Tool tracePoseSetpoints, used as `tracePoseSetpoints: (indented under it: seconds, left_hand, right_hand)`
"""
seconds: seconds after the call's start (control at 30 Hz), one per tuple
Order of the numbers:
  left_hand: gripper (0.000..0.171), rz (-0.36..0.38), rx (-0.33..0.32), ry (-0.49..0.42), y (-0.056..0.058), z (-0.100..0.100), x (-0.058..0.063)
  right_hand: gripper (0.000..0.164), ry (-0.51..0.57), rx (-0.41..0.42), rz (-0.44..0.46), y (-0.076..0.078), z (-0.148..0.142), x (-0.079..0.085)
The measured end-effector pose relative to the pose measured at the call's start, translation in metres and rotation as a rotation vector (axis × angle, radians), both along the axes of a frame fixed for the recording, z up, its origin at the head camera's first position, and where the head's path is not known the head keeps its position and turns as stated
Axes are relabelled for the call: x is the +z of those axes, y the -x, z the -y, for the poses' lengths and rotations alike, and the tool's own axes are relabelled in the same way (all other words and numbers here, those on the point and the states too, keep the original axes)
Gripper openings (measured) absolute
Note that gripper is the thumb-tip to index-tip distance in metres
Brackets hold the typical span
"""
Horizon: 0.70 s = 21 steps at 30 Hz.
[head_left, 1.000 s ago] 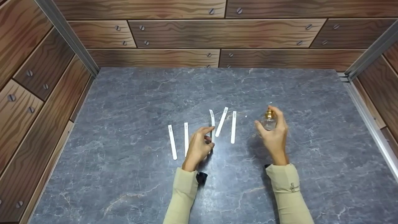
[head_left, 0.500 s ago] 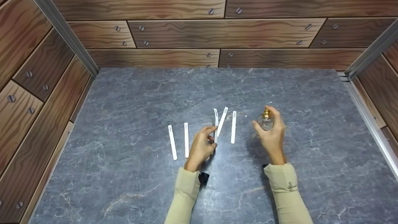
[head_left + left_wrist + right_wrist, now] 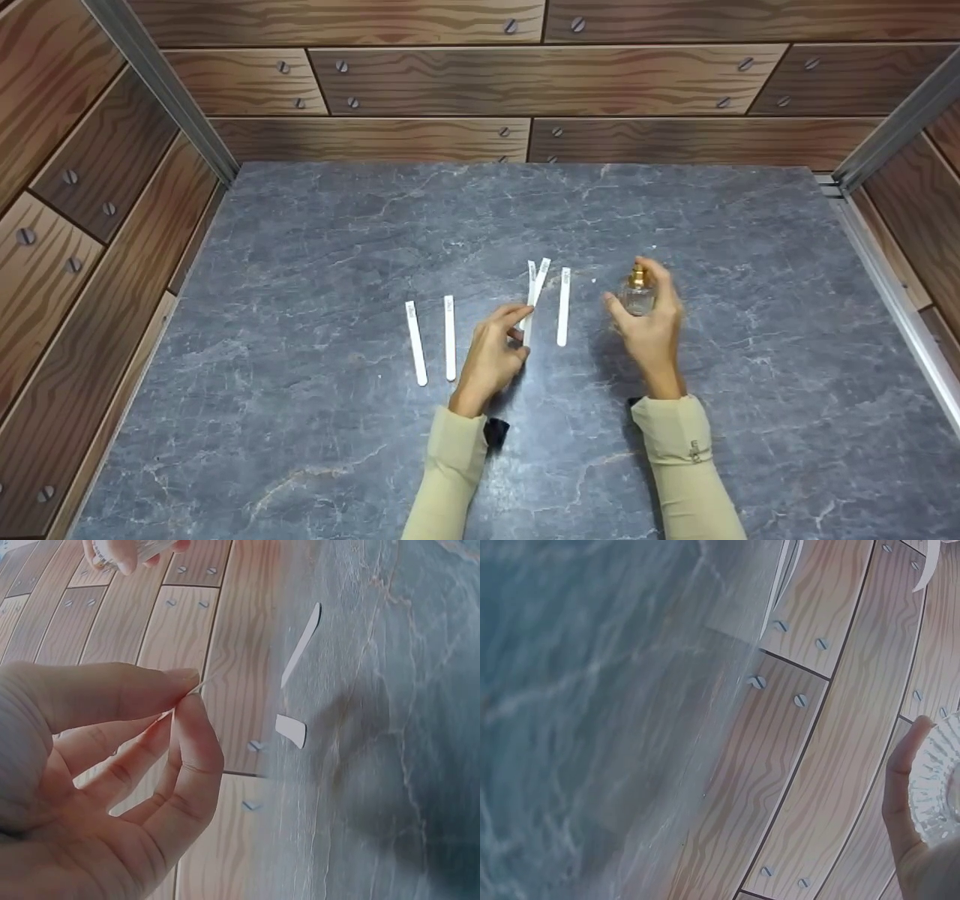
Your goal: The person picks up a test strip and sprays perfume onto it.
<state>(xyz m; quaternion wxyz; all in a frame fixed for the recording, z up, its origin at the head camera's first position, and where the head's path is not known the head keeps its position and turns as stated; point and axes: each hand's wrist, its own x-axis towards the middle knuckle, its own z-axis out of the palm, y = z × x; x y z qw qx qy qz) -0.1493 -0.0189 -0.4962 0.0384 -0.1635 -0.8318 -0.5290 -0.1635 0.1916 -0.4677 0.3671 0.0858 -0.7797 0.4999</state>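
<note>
My left hand (image 3: 491,356) pinches a white paper test strip (image 3: 532,270) between thumb and fingertips. In the left wrist view the strip (image 3: 204,682) is seen nearly edge-on, raised above the table. In the head view it overlaps a tilted strip (image 3: 544,268) lying beyond it. My right hand (image 3: 656,337) grips a clear glass perfume bottle (image 3: 639,298) with a gold spray top, index finger on the top. The right wrist view shows the bottle's ribbed glass base (image 3: 934,784) beside a finger.
Two white strips, one far left (image 3: 416,345) and one nearer (image 3: 450,337), lie left of my left hand. Another strip (image 3: 564,307) lies between my hands. The grey marbled table (image 3: 300,435) is bordered by wood-patterned walls (image 3: 420,79) and metal rails.
My left hand has moved slightly right with its strip, which now overlaps the tilted one in the head view. My right hand has shifted a little left with the bottle.
</note>
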Motion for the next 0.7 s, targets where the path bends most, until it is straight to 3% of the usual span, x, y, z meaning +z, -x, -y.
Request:
tracePoseSetpoints:
  seconds: [0.2,0.43,0.5,0.7]
  left_hand:
    - [0.056,-0.017,0.002,0.003,0.000,-0.001,-0.001]
    - [0.056,-0.045,0.001,-0.007,-0.002,-0.005,-0.003]
    - [0.056,-0.045,-0.002,-0.011,-0.003,-0.005,-0.003]
    - [0.056,-0.023,-0.004,-0.017,-0.004,-0.005,-0.001]
  right_hand:
    - [0.059,-0.002,0.000,0.000,0.010,-0.009,-0.020]
    - [0.055,-0.022,-0.008,0.027,0.005,-0.004,-0.010]
    - [0.056,-0.019,-0.013,0.038,0.010,-0.010,-0.020]
    - [0.054,-0.046,-0.018,0.045,0.011,-0.013,-0.023]
